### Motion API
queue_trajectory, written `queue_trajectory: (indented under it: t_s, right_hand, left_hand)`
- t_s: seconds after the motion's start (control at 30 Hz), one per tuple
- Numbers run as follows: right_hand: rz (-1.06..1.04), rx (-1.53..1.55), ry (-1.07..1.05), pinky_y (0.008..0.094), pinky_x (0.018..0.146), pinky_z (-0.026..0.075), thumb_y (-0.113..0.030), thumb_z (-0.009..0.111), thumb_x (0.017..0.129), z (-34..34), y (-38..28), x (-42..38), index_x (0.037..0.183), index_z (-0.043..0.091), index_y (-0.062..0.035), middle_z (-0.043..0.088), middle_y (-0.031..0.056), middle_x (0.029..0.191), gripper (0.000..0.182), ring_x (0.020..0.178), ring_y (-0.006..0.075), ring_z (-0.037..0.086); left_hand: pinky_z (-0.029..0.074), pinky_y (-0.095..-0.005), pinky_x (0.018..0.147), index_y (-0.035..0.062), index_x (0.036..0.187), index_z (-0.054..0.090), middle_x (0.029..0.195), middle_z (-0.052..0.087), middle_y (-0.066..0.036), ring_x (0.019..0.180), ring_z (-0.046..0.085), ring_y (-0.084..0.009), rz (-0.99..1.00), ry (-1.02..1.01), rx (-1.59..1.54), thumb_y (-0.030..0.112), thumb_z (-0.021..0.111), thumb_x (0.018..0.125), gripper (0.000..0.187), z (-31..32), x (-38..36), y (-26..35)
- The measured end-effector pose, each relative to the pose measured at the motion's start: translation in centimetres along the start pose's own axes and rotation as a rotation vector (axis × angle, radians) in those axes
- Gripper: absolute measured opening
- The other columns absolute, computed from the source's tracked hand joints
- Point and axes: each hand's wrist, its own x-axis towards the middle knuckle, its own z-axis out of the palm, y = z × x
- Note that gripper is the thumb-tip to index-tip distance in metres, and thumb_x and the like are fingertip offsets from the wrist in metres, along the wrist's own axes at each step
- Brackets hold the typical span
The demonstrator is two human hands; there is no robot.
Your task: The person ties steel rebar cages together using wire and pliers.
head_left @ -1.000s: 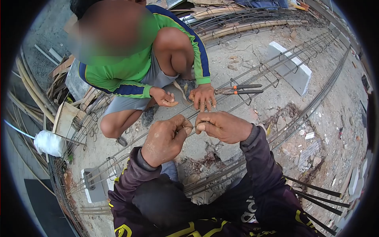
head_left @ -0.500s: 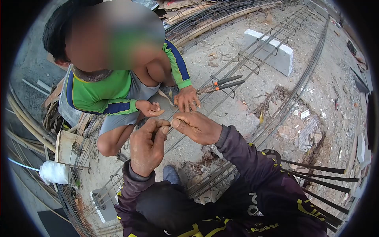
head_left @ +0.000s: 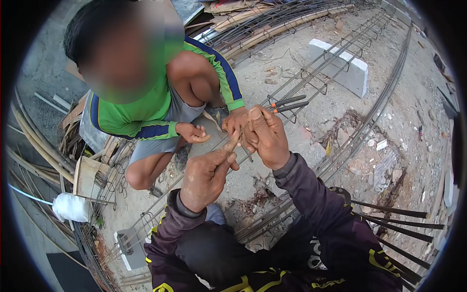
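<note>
My left hand (head_left: 206,173) pinches a thin tie wire (head_left: 235,142) between thumb and forefinger. My right hand (head_left: 266,137) is closed on the same wire just to the right, thumb pointing up. Both hands hover over a long rebar cage (head_left: 316,73) that runs diagonally across the ground. A co-worker in a green shirt (head_left: 141,114) crouches on the far side of the cage. One hand of theirs (head_left: 232,122) rests on the bars just behind my right hand, the other (head_left: 192,132) is half curled. Pliers (head_left: 288,103) with orange and black handles lie on the cage beyond my hands.
A concrete block (head_left: 350,73) props the cage at the upper right, another (head_left: 127,243) at the lower left. Loose rebar rods (head_left: 394,219) stick out at the lower right. A white wrapped bundle (head_left: 70,207) and stacked timber (head_left: 73,141) lie at the left. Rubble litters the ground.
Both my hands have lifted and moved toward the co-worker's hand. My right hand has turned thumb-up and now sits right in front of their fingers. The pliers have not moved.
</note>
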Motion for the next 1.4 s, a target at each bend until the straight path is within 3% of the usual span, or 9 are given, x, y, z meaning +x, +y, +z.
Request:
queue_trajectory:
  t_s: [0.1,0.2,0.3,0.6,0.83,0.9,1.0,1.2,1.4]
  right_hand:
    - [-0.104,-0.119,0.039,0.0216,0.053,0.045,-0.043,0.037,0.105,-0.5,0.8,0.5,0.095,0.052,-0.0053,0.065,0.0081,0.078,0.041,0.065,0.0081,0.062]
    - [0.04,0.122,0.061,0.0257,0.066,0.055,-0.046,0.033,0.104,0.6,0.4,0.0,0.1,0.052,-0.0042,0.068,0.0176,0.094,0.046,0.083,0.0174,0.069]
    - [0.072,0.21,0.033,0.0326,0.079,0.058,-0.046,0.031,0.104,0.6,-0.1,0.0,0.105,0.05,-0.0027,0.066,0.0202,0.099,0.047,0.092,0.0234,0.069]
    - [0.061,0.334,0.084,0.0383,0.083,0.058,-0.046,0.031,0.104,0.2,-0.5,0.1,0.103,0.051,-0.0028,0.066,0.0209,0.101,0.047,0.096,0.0266,0.068]
    - [-0.003,0.158,0.213,0.0209,0.049,0.049,-0.04,0.039,0.104,-0.1,0.5,0.4,0.095,0.053,-0.0049,0.067,0.0092,0.079,0.039,0.064,0.0131,0.067]
    - [-0.023,0.023,0.267,0.0204,0.044,0.042,-0.038,0.039,0.105,0.1,0.2,0.3,0.089,0.052,-0.0058,0.052,0.0011,0.056,0.039,0.044,0.0063,0.048]
    - [-0.041,0.072,0.283,0.0207,0.042,0.036,-0.041,0.037,0.105,0.5,0.4,0.1,0.083,0.047,-0.0081,0.038,-0.0037,0.056,0.041,0.044,0.0039,0.037]
    - [-0.051,-0.018,0.074,0.019,0.051,0.035,-0.05,0.031,0.104,1.7,-1.3,-0.7,0.084,0.043,-0.0097,0.042,-0.0013,0.072,0.047,0.057,0.0042,0.039]
    - [-0.166,-0.107,0.056,0.0212,0.06,0.034,-0.047,0.044,0.101,2.1,-1.2,-0.3,0.09,0.043,-0.0081,0.038,-0.0008,0.074,0.041,0.068,0.0055,0.035]
  left_hand:
    - [0.046,-0.0255,0.049,0.0058,0.137,0.052,0.075,0.066,-0.006,0.05,0.054,-0.0077,-0.024,-0.059,-0.072,0.007,0.054,0.097,0.04,1.2,0.5,-0.3]
    - [0.045,-0.0243,0.048,0.0082,0.14,0.05,0.074,0.067,-0.005,0.049,0.054,-0.0074,-0.049,0.025,-0.115,0.009,0.053,0.098,0.042,1.6,0.9,0.0]
    - [0.045,-0.0226,0.047,0.0096,0.139,0.051,0.074,0.067,-0.004,0.048,0.054,-0.0067,-0.065,0.062,-0.173,0.01,0.052,0.099,0.041,1.8,1.1,0.0]
    - [0.048,-0.0212,0.049,0.0068,0.142,0.047,0.076,0.068,-0.005,0.054,0.059,-0.0063,-0.079,0.072,-0.344,0.01,0.049,0.1,0.042,3.1,1.5,0.1]
    - [0.045,-0.0164,0.049,0.0017,0.139,0.048,0.077,0.068,-0.007,0.053,0.055,-0.0037,0.053,0.07,-0.312,0.017,0.049,0.102,0.04,3.4,1.4,-0.2]
    - [0.042,-0.0146,0.048,-0.0007,0.139,0.048,0.078,0.069,-0.007,0.053,0.055,-0.0033,0.042,0.06,-0.317,0.016,0.049,0.102,0.041,3.7,1.5,0.0]
    - [0.043,-0.014,0.048,-0.0022,0.139,0.047,0.083,0.068,-0.007,0.057,0.056,-0.0036,0.009,0.021,-0.297,0.011,0.05,0.101,0.041,3.8,1.5,-0.3]
    - [0.05,-0.0209,0.052,-0.0011,0.135,0.052,0.081,0.068,-0.01,0.06,0.062,-0.0098,0.032,0.008,-0.395,0.007,0.054,0.098,0.037,3.7,1.0,-0.9]
    - [0.052,-0.0217,0.054,-0.0053,0.124,0.055,0.077,0.067,-0.011,0.061,0.064,-0.0117,-0.025,0.064,-0.505,0.007,0.055,0.098,0.029,3.7,1.0,-0.9]
